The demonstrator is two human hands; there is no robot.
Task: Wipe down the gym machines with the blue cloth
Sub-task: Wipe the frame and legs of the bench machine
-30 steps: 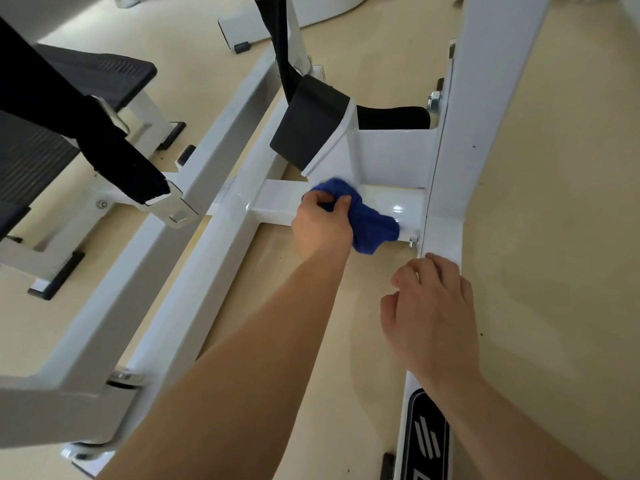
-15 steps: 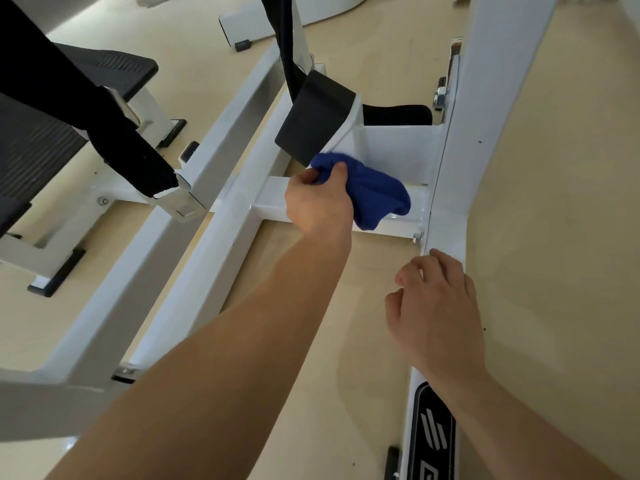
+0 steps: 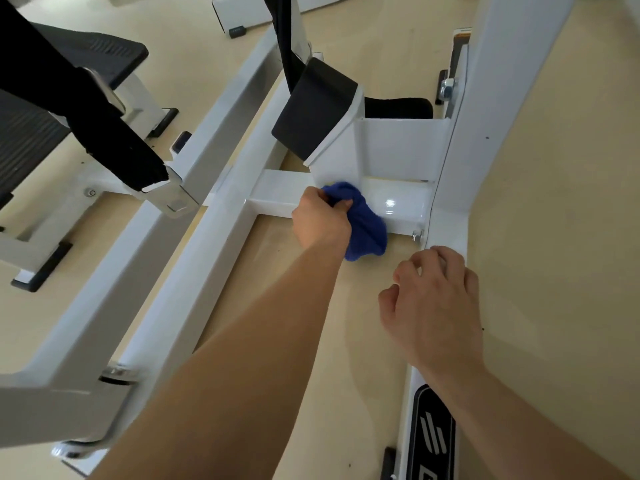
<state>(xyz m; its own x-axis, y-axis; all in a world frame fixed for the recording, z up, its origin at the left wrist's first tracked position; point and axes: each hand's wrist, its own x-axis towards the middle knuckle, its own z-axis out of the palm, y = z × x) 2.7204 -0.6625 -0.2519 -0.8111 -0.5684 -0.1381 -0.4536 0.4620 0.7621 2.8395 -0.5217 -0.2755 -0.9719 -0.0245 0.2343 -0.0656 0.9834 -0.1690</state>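
Blue cloth [image 3: 366, 226] lies bunched on the white crossbar [image 3: 277, 195] of the gym machine, its lower fold hanging over the bar's near edge toward the floor [image 3: 554, 237]. The left hand [image 3: 321, 221] grips the cloth's upper left part, fingers curled tight round the fabric and thumb pinched into it. Half a second earlier the cloth was higher, pressed against the white bracket plate [image 3: 398, 147] just under the black pad [image 3: 313, 112]; it has since come down onto the crossbar, close to where it was a full second ago. To the right of the cloth, the bar's top face shows a glossy highlight (whether it is wet cannot be told).

The right hand [image 3: 433, 303] rests on the white base rail [image 3: 450, 233] at the foot of the upright post [image 3: 491, 98], fingers loosely bent and holding nothing. Its position is unchanged across all three frames. A bolt [image 3: 417, 234] sits at the joint between crossbar and rail, between the cloth and the right hand's fingertips. A black label plate [image 3: 433, 438] shows on the rail below the right wrist.
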